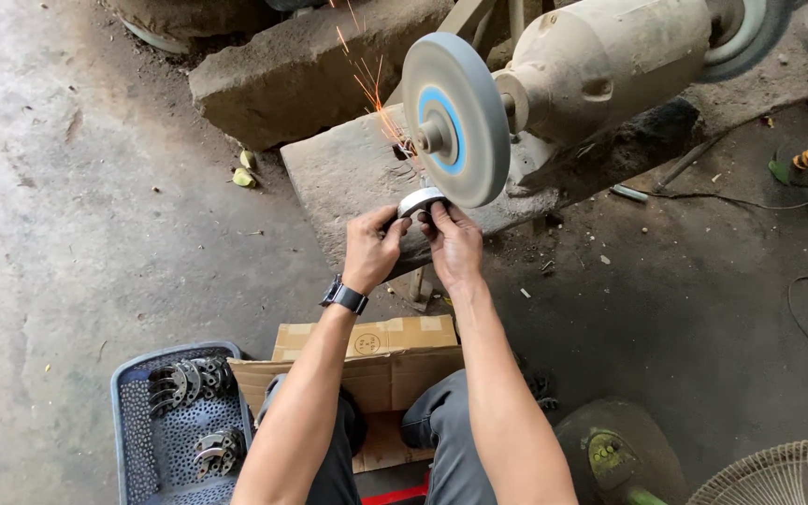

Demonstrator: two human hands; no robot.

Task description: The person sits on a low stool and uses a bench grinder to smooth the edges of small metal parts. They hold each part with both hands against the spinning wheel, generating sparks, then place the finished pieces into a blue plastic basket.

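Both hands hold a small round metal part (420, 199) up against the lower edge of a spinning grey grinding wheel (454, 118) with a blue centre ring. My left hand (373, 249), with a black watch on its wrist, grips the part from the left. My right hand (454, 243) grips it from the right. Orange sparks (371, 93) fly up and to the left from the contact point. The wheel sits on the shaft of a dusty bench grinder motor (605, 58).
The grinder rests on a concrete block (348, 173), with a second block (301, 70) behind it. A blue perforated basket (137, 425) at lower left holds several metal parts. A cardboard box (376, 351) lies between my knees. A fan guard (783, 477) is at lower right; cables cross the floor on the right.
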